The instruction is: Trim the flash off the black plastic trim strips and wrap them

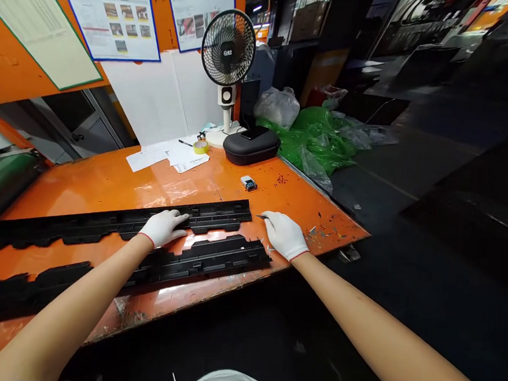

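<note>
My left hand (163, 226) rests flat on the far black plastic strip (116, 222); my right hand (283, 234) grips a small blade (261, 217) at its end. Nearer strip (197, 259) waits on the orange desk (106, 183).

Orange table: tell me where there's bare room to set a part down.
Bare orange table lies between the papers and the far black strip, and right of the small blue-and-white item toward the corner. The near edge is crowded: both strips, the near one, plus the left hand and right hand.
</note>
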The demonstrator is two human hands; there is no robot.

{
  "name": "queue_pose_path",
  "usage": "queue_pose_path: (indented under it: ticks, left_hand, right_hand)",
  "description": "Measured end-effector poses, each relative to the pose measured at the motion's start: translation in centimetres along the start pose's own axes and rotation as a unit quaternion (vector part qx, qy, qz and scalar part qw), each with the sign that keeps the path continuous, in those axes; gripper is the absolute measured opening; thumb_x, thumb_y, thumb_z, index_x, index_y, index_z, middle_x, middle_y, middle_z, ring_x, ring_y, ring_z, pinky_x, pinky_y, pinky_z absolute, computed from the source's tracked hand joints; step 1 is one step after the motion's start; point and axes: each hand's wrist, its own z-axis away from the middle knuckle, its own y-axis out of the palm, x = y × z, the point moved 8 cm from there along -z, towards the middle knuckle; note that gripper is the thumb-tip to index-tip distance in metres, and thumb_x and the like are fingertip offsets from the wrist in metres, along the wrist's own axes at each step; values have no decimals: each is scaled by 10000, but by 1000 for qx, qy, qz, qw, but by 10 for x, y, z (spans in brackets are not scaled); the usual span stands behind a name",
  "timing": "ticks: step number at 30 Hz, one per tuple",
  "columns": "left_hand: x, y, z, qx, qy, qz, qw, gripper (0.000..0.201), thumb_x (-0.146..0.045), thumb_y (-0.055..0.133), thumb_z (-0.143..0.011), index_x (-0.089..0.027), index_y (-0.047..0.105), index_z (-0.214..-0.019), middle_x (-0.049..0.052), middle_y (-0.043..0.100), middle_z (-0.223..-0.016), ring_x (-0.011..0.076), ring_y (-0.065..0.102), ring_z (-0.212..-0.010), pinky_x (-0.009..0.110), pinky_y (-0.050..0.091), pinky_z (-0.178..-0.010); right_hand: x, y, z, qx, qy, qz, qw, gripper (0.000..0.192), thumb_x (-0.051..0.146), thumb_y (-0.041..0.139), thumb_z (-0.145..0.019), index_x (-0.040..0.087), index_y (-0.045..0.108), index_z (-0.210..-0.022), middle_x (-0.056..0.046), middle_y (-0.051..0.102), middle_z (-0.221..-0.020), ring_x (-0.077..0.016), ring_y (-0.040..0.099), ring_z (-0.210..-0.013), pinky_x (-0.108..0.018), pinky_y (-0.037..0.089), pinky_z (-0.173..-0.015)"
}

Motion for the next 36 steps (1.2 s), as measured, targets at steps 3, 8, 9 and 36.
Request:
queue_pose_path:
  ticks: [3, 8, 9, 36]
  left_hand:
    - [-2, 7, 6, 10, 8, 19, 1000, 614, -469, 610, -1067, -307, 568, -1658, 155, 655, -1516, 342, 687, -1306, 425, 540, -1110]
    - [-5, 14, 8, 15, -1, -3, 1000, 554, -442, 558, -1094, -301, 619, -1627, 186, 591, -1608, 379, 643, -1418, 467, 512, -1198]
    - [-6, 15, 8, 16, -4, -7, 1000, 551, -436, 554, -1097, -293, 622, -1625, 193, 576, -1625, 384, 630, -1439, 470, 505, -1212]
    - [7, 22, 17, 7, -24, 75, 997, 593, -453, 616, -1043, -271, 640, -1607, 165, 482, -1742, 417, 455, -1611, 562, 353, -1341]
  right_hand:
    - [5, 6, -5, 34, -16, 15, 999, 418, 258, 404, -1125, 210, 781, -1297, -109, 803, -1278, -261, 700, -1178, -333, 493, -1005]
    - [8, 13, -11, 51, -25, 53, 997, 388, 289, 451, -1125, 241, 794, -1301, -100, 810, -1255, -266, 713, -1165, -334, 495, -989]
    - [7, 14, -12, 52, -23, 58, 997, 390, 297, 451, -1127, 243, 793, -1307, -99, 810, -1256, -270, 714, -1166, -338, 494, -992]
    - [31, 15, -7, 96, -151, 147, 973, 437, 301, 433, -1127, 235, 800, -1356, -140, 776, -1107, -278, 664, -1028, -360, 435, -874]
